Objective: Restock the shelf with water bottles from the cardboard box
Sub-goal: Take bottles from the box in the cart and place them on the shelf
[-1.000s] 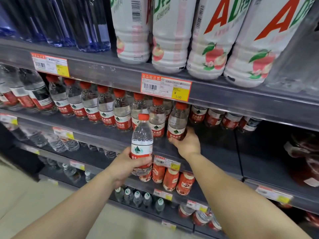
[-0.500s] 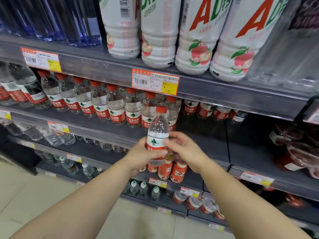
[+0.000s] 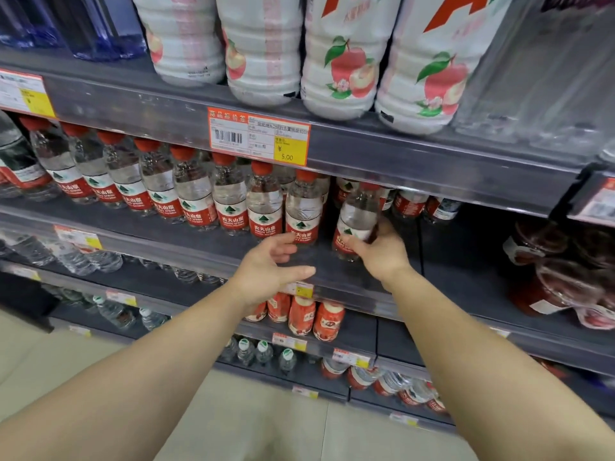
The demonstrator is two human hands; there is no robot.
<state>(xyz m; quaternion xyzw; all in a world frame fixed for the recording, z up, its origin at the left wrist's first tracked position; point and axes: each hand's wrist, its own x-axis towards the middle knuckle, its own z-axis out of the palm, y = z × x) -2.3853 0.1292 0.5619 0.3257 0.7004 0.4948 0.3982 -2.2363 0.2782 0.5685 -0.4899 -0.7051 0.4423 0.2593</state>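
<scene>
Grey metal shelf lies bare beyond our right hand, whose grip wraps the clear red-labelled water bottle beside the red-capped bottle row. Our left hand hovers spread, holding nothing.

One head-worn wide-angle view looks forward and slightly down from close in front of a store shelf, facing its tiers squarely. Both forearms reach in from the bottom edge toward the middle tier. Upper tiers bend at the frame's top; the pale floor shows below.
</scene>
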